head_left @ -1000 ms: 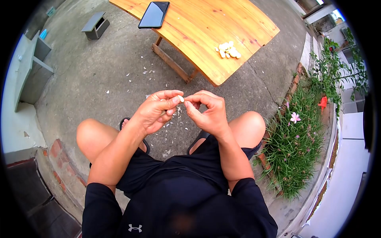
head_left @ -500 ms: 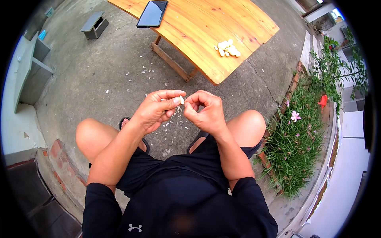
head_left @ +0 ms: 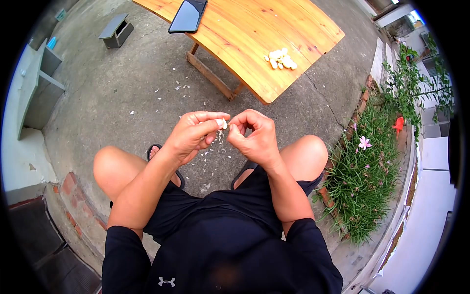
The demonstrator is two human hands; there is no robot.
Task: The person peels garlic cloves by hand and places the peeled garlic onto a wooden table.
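This looks like a home's open-air yard [head_left: 98,83]: cracked grey concrete ground [head_left: 303,117], long-leaved green plants [head_left: 369,196] with a pink flower [head_left: 364,143] behind a red-brick edging [head_left: 364,101], a white wall [head_left: 27,164], and a yellow-brown wooden table [head_left: 254,29] standing outdoors.

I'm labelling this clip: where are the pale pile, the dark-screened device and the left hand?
Pale pile [head_left: 286,62], head view: a piece mid-heap.
Dark-screened device [head_left: 187,17], head view: mid-screen.
Left hand [head_left: 190,135], head view: near the thumb's base.

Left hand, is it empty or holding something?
Holding something: the left hand pinches a small pale piece, which shows just past the thumb.
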